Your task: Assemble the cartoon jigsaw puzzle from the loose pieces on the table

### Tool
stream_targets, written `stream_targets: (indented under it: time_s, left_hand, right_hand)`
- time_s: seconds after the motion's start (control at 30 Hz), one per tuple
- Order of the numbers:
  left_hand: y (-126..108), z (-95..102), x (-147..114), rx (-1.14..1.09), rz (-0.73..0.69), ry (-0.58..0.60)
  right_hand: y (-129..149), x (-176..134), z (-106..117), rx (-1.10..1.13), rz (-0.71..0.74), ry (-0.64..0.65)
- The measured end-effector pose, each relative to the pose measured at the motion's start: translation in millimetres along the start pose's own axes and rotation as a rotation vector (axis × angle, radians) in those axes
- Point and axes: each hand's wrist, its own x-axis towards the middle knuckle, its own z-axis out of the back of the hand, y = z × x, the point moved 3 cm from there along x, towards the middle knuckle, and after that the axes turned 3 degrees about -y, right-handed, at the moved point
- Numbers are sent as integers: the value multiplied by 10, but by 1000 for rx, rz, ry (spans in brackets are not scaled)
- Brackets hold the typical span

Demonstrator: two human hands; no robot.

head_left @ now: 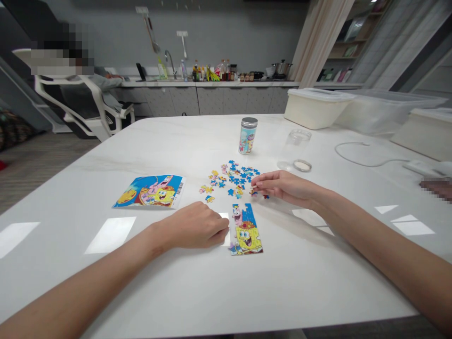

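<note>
My left hand (197, 225) rests on the table as a loose fist, just left of a partly joined jigsaw puzzle (247, 233). Nothing shows in its fingers, though its palm side is hidden. The joined part shows a yellow cartoon face and a pink figure; its upper edge is uneven. Above it lies a spread of loose puzzle pieces (241, 179), mostly blue with some yellow and pink. Over the right side of these pieces reaches my right hand (282, 186), fingers stretched out and slightly apart, fingertips close to several pieces. A picture sheet (150, 190) with a matching cartoon lies to the left.
Behind the pieces stands a picture-covered jar (248, 136) with a metal lid. Right of it are a clear jar (296, 146) and a loose round lid (302, 165). Storage boxes (314, 108) and a white cable (367, 165) occupy the right side. A person sits at far left.
</note>
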Motion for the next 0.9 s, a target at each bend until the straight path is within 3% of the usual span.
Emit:
stream_targets:
  time_s: [0.53, 0.9]
  left_hand:
    - [0, -2, -10, 2, -4, -21]
    - [2, 7, -10, -24, 8, -33]
  right_hand:
    - [36, -43, -34, -14, 25, 61]
    - [18, -39, -9, 11, -32, -15]
